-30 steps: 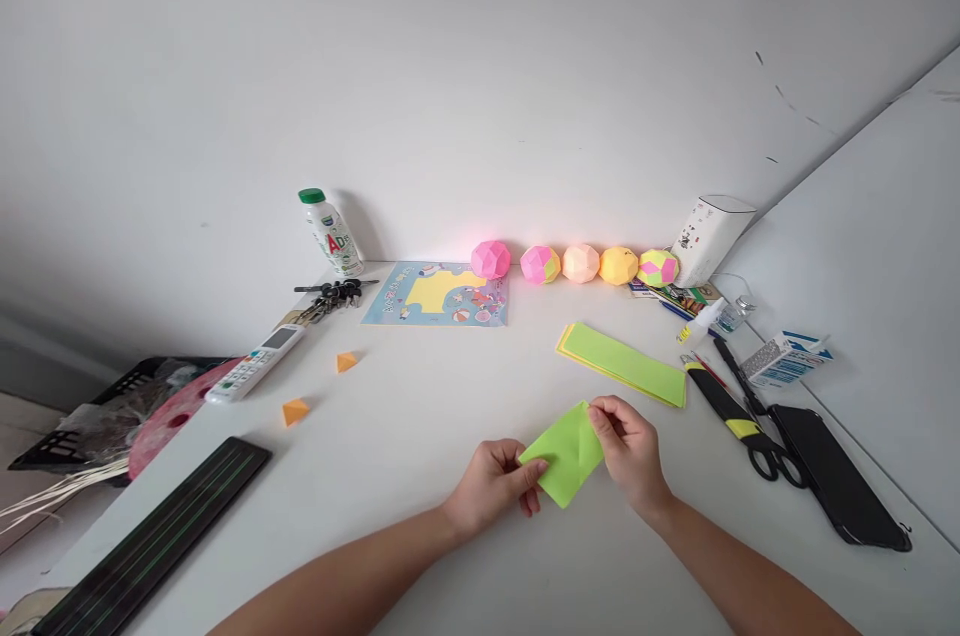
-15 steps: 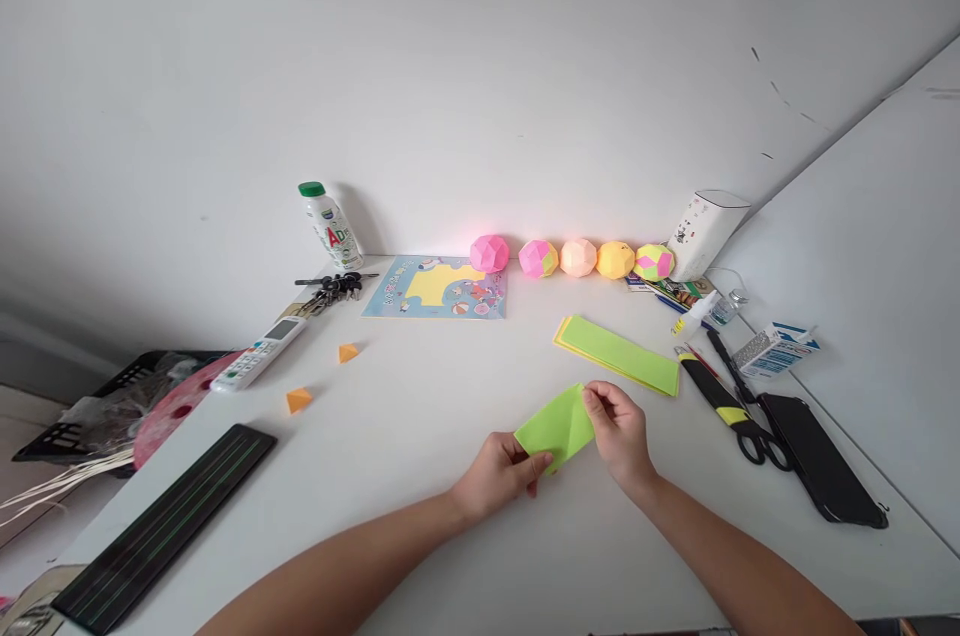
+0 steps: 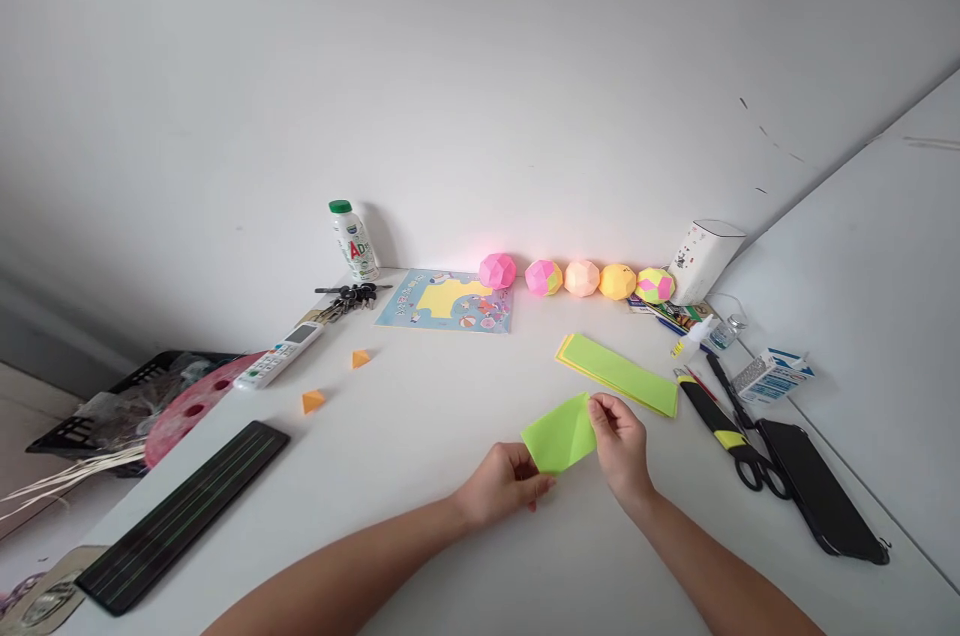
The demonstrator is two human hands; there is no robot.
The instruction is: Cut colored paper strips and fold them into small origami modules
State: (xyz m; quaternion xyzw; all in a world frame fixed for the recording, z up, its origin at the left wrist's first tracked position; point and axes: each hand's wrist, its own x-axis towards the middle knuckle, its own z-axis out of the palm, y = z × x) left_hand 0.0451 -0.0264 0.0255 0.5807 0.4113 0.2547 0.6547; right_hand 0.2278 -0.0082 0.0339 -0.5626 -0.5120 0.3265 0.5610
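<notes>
A lime-green sheet of paper (image 3: 559, 435) with a crease across it is held up between my two hands, just above the white table. My left hand (image 3: 504, 488) grips its lower left edge, thumb at the near side and fingers partly hidden behind. At the upper right corner, my right hand (image 3: 621, 441) pinches the paper between thumb and forefinger. Beyond my right hand lies a stack of green and yellow paper strips (image 3: 619, 372). Two small folded orange paper pieces, one nearer (image 3: 313, 401) and one farther (image 3: 361, 358), rest on the left of the table.
Several faceted paper balls (image 3: 582, 279) line the wall beside a puzzle board (image 3: 397, 301). Scissors (image 3: 750, 466), a black phone (image 3: 821, 491), a glue bottle (image 3: 694, 338) and a small carton (image 3: 772, 376) lie right. Leftward are a remote (image 3: 281, 354), a bottle (image 3: 352, 241) and a black panel (image 3: 184, 516).
The view has shifted slightly, so most things sit a bit lower in it. Both hands keep hold of the green paper; my left thumb now sits at its lower edge.
</notes>
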